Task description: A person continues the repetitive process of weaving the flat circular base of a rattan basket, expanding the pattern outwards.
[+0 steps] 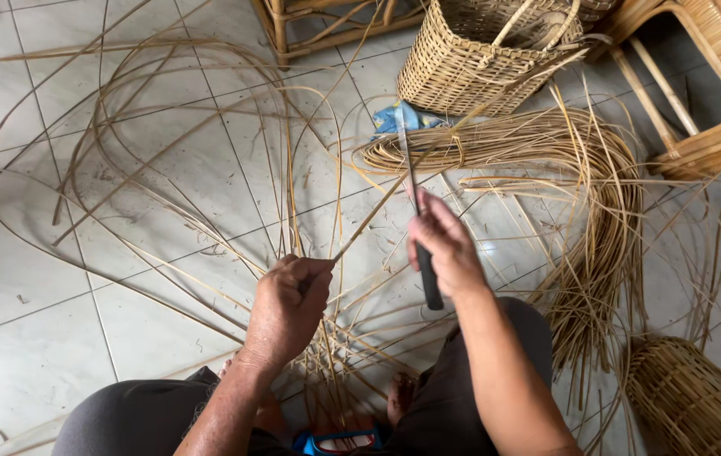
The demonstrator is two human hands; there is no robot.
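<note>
Left hand (286, 306): fist clamped on a rattan strip (394, 191).
Right hand (443, 245): gripping a knife (415, 198).
Open floor (31, 279): left side; woven basket (483, 59) far edge.

Hands and a knife over loose rattan strips on a tiled floor

The left hand (289, 304) pinches a thin rattan strip (394, 190) at lower centre; the right hand (443, 245) grips a knife (411, 181), blade pointing up-frame against the strip. A coiled rattan bundle (546, 143) lies right of centre, a woven basket (487, 55) at top, and a smaller basket (694, 401) at lower right.
</note>
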